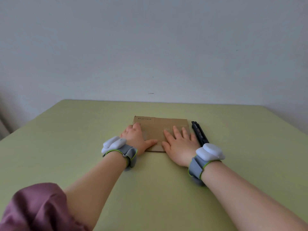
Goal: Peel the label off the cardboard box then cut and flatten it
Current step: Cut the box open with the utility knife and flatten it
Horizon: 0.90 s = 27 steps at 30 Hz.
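Already the box (160,129) lies flat on the green table (66,139), toward the far middle of it, a thin brown sheet with some dark print along its far left edge. I see no label on the face that shows, so the peeling and cutting look done and this is the flattening step, or its very end.

Both hands are on it. The right hand (179,144) lies palm down with fingers straight and spread, pressing the right half of the cardboard; it holds nothing. The left hand (138,139) sits at the left edge, thumb stretched out along the near part of the sheet, the other fingers bent over toward the far left corner. Whether those fingers hook under the edge or merely press from above I cannot tell from where I stand. Each wrist wears a grey band (198,165) carrying a white unit.

A black cutter (200,133) lies just beside the box on the right, parallel to its edge, close to the right hand yet untouched.

Next, I would guess, comes only a firm press along the creases so the sheet does not spring up, then lifting both palms away cleanly, steering the right one clear of the cutter.
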Each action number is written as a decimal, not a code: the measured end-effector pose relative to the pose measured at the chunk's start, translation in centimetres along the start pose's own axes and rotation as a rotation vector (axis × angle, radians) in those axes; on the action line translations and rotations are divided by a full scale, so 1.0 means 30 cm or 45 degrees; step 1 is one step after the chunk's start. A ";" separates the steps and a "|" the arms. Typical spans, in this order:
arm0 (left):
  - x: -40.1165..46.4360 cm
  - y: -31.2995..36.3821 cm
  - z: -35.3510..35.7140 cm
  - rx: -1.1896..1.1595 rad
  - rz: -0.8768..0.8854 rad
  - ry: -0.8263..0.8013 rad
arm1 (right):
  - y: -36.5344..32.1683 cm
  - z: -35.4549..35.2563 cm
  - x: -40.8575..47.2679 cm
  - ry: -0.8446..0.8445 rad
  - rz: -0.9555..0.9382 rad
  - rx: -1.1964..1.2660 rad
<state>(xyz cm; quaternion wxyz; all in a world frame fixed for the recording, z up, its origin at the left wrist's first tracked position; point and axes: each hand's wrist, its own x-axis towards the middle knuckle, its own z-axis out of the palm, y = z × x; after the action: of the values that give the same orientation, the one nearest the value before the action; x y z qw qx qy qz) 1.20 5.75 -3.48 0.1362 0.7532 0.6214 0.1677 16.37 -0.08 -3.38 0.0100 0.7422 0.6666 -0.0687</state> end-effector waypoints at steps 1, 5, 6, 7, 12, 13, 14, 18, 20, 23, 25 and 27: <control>-0.006 -0.003 -0.002 -0.025 0.004 0.012 | -0.002 0.002 -0.003 -0.001 -0.002 0.008; -0.084 -0.026 -0.018 -0.134 0.032 0.109 | -0.024 0.015 -0.056 0.051 -0.029 0.040; -0.102 -0.032 -0.022 -0.149 0.048 0.132 | -0.030 0.018 -0.067 0.073 -0.037 0.060; -0.124 -0.040 -0.028 -0.161 0.062 0.151 | -0.038 0.018 -0.080 0.095 -0.045 0.089; -0.229 -0.094 -0.079 -0.251 0.061 0.314 | -0.085 -0.005 -0.137 0.292 0.019 0.416; -0.248 -0.110 -0.093 -0.268 0.060 0.350 | -0.098 -0.010 -0.146 0.322 0.059 0.527; -0.267 -0.128 -0.108 -0.283 0.063 0.386 | -0.113 -0.013 -0.157 0.346 0.078 0.637; -0.341 -0.226 -0.174 -0.325 0.044 0.477 | -0.184 -0.014 -0.166 0.449 0.032 1.045; -0.377 -0.279 -0.210 -0.341 0.011 0.507 | -0.221 -0.018 -0.168 0.514 0.058 1.174; -0.434 -0.353 -0.265 -0.382 -0.016 0.530 | -0.289 -0.018 -0.170 0.579 0.076 1.263; -0.488 -0.412 -0.299 -0.428 -0.047 0.554 | -0.361 -0.008 -0.178 0.578 0.039 1.330; -0.534 -0.454 -0.326 -0.503 -0.091 0.589 | -0.425 -0.008 -0.191 0.551 -0.018 1.410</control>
<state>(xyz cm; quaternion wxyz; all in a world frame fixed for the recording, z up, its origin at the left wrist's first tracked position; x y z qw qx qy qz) -17.79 -7.40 -1.57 0.1405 0.6317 0.6173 0.4474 3.16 -4.31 -1.50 -0.5152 0.6296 0.5233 -0.2536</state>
